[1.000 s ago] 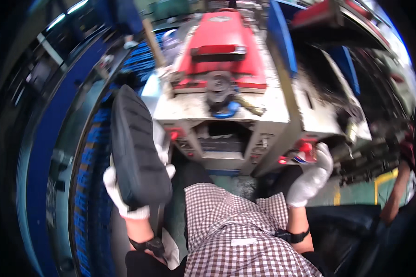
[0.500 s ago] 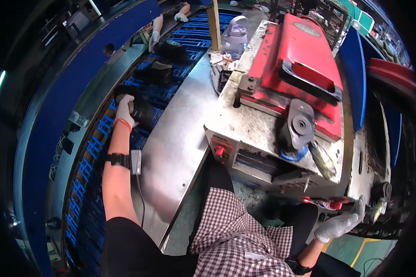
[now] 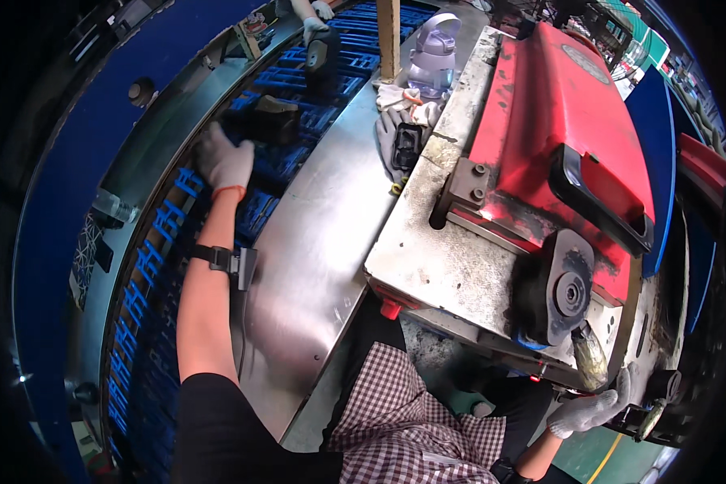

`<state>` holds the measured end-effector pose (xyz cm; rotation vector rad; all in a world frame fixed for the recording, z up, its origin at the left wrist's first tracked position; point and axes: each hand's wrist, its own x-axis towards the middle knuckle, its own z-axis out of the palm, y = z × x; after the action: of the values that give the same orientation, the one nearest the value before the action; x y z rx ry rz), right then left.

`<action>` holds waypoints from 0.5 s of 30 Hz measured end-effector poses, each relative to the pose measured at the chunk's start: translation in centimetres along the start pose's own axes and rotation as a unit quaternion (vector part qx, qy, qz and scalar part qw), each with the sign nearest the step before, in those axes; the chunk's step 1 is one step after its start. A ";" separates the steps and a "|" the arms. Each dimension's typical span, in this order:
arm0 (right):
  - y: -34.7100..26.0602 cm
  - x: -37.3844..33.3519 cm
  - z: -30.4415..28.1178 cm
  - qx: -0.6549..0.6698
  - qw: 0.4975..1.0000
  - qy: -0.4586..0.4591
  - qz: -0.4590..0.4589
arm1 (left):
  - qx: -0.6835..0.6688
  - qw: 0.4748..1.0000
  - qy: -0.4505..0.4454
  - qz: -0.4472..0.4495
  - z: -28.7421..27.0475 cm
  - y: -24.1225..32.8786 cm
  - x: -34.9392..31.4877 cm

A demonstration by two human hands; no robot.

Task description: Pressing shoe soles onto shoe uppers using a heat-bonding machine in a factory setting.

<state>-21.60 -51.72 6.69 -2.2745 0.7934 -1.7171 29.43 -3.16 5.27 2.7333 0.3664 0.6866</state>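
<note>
My left hand [image 3: 227, 158], in a pale glove with an orange cuff, is over the blue conveyor at the left. Its thumb stands apart from the fingers and I see nothing held. Just beyond the hand lies a dark, boot-shaped piece [image 3: 273, 118]; whether they touch is not clear. Another dark boot-shaped piece [image 3: 322, 61] is farther up the conveyor [image 3: 166, 222]. My right hand [image 3: 590, 413], in a pale grey glove, is low at the right beside the machine's lower front corner, fingers stretched out, holding nothing.
A red-covered machine [image 3: 573, 121] stands at right, with a black sole-shaped pad [image 3: 570, 282] at its front. A bare metal table [image 3: 315, 242] lies between. Beyond are a purple bottle [image 3: 433, 64], gloves [image 3: 391, 137] and a wooden post [image 3: 388, 40]. A co-worker's gloved hands [image 3: 315, 28] are at the far end.
My left hand has come off the dark boot-shaped piece it was resting on and opened. The pieces are farther up the conveyor. My view has shifted; the right hand stays stretched out.
</note>
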 end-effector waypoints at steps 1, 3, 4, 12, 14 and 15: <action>-0.2 -0.1 0.4 0.006 1.000 0.000 0.007 | -0.094 0.995 -0.029 0.024 0.7 -0.3 0.3; -0.3 -0.3 1.2 0.034 0.999 -0.004 0.030 | -0.223 0.970 -0.094 0.003 3.0 0.0 1.4; 0.2 -0.4 1.2 0.031 0.999 -0.012 0.004 | -0.192 0.975 -0.108 -0.015 4.1 2.1 0.7; 1.8 0.1 1.4 -0.109 0.978 -0.054 -0.168 | 0.047 0.969 -0.206 -0.124 5.1 13.1 1.6; 2.3 -0.3 1.4 -0.089 0.986 -0.041 -0.133 | 0.034 0.968 -0.193 -0.154 6.1 11.9 2.7; 2.8 -0.5 1.3 -0.077 0.990 -0.037 -0.114 | 0.028 0.969 -0.185 -0.163 6.3 11.1 3.2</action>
<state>-21.32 -54.02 4.57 -2.6069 0.6946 -1.7032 37.17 -13.80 5.12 2.6802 0.7286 0.0771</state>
